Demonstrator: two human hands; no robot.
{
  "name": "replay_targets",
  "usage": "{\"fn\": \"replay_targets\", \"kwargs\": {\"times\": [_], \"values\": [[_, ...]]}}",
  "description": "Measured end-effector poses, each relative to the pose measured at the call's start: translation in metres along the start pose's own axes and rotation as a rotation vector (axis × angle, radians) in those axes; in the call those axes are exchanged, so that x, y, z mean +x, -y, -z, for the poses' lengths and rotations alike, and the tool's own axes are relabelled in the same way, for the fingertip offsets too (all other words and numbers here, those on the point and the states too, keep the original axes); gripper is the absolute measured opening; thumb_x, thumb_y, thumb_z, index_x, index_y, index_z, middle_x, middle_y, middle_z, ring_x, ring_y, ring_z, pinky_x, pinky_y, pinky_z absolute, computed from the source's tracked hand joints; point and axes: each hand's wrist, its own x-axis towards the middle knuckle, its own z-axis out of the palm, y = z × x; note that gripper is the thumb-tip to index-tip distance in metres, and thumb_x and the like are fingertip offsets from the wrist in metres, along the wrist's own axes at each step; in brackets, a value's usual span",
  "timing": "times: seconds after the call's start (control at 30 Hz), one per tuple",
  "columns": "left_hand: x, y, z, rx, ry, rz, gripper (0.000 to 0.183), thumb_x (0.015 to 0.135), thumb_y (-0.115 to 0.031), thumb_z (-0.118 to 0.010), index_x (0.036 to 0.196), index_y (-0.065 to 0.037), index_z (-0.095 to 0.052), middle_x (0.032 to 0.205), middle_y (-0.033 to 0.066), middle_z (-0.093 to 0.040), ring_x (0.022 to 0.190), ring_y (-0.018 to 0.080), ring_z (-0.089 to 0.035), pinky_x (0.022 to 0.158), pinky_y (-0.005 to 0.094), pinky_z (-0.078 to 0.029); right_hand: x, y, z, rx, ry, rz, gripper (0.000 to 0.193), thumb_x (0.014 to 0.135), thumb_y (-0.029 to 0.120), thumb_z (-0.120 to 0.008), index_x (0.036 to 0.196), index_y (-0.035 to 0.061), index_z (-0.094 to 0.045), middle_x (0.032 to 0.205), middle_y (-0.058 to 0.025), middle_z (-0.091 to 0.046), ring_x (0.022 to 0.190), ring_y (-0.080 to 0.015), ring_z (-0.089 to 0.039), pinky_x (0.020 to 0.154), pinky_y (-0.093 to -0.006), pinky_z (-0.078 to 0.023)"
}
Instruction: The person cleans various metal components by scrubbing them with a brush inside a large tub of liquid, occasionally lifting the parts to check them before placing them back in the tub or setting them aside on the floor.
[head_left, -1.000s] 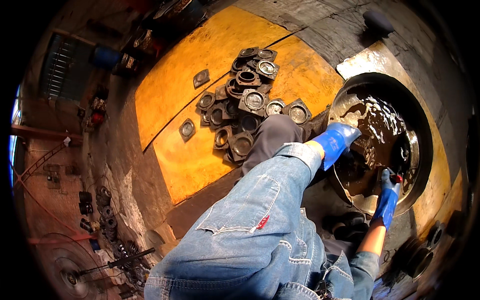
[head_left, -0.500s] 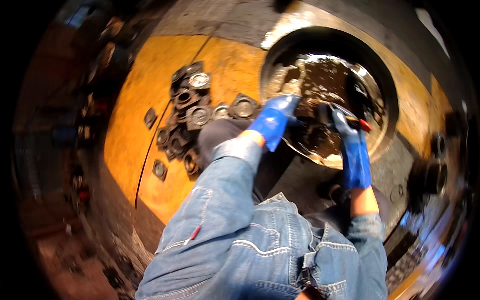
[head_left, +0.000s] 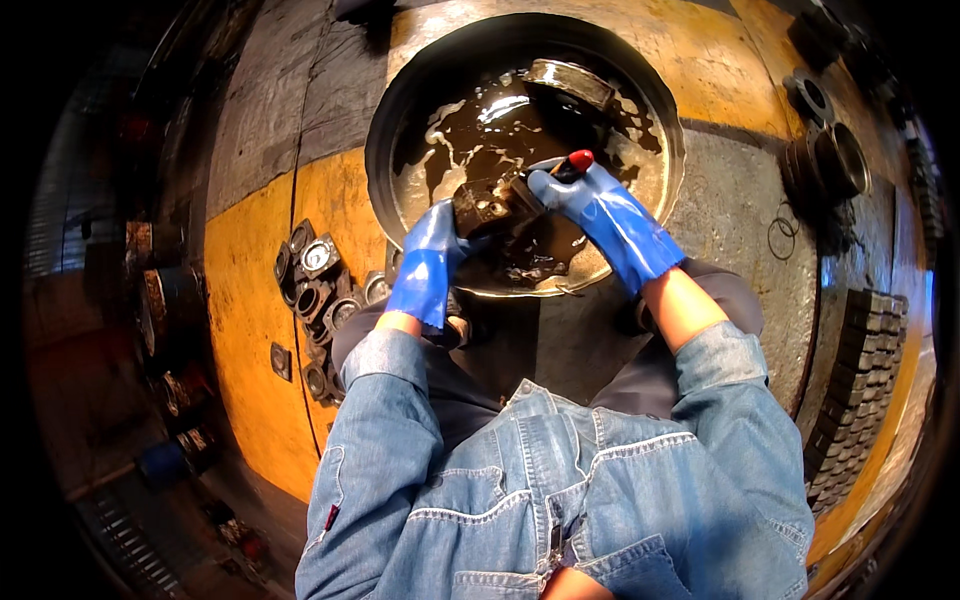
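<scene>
Both my hands wear long blue rubber gloves. They are over a large round metal basin (head_left: 672, 190) of dark, foamy liquid. My left hand (head_left: 430, 240) is closed around a dark, wet, blocky metal part (head_left: 480, 208) above the near left of the liquid. In my right hand (head_left: 590, 195) is a brush with a dark, red-tipped handle (head_left: 578, 160). Its dark head points down and left against the metal part; the exact contact is blurred. A ring-shaped metal piece (head_left: 570, 82) stands partly out of the liquid at the far side.
Left of the basin, several greasy square metal parts with round openings (head_left: 318, 257) lie piled on the yellow-painted floor (head_left: 245, 320). Dark cylindrical parts (head_left: 828, 165) and thin rings (head_left: 783, 238) lie to the right. Stacked dark blocks (head_left: 858, 385) line the lower right.
My view has swung to the right, so basin and pile appear further left. The brush in my right hand now meets the metal part in my left hand.
</scene>
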Motion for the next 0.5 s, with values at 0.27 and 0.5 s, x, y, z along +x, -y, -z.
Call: {"fn": "replay_targets", "kwargs": {"times": [0.27,0.5], "values": [[0.006,-0.001,-0.010,0.112,-0.082,0.015,0.065,0.078,-0.041,-0.095,0.123,-0.001,-0.069,0.115,0.0241,-0.077,0.112,0.0431,-0.072,0.097,0.0485,-0.057,0.053,-0.058,0.037,-0.320,-0.167,-0.189,0.055,0.088,0.051,-0.077,0.113,0.0022,-0.073,0.111,-0.0176,-0.077,0.106,-0.0284,-0.072,0.099,-0.0371,-0.053],[0.005,0.028,-0.024,0.028,-0.101,-0.072,0.068,0.081,-0.044,-0.093,0.128,-0.003,-0.065,0.121,0.0216,-0.075,0.111,0.0401,-0.073,0.096,0.0462,-0.059,0.009,-0.011,0.002,-0.107,-0.054,0.162,0.053,0.101,0.052,-0.061,0.125,0.0061,-0.073,0.113,-0.0184,-0.076,0.110,-0.0312,-0.070,0.104,-0.0407,-0.048]]}}
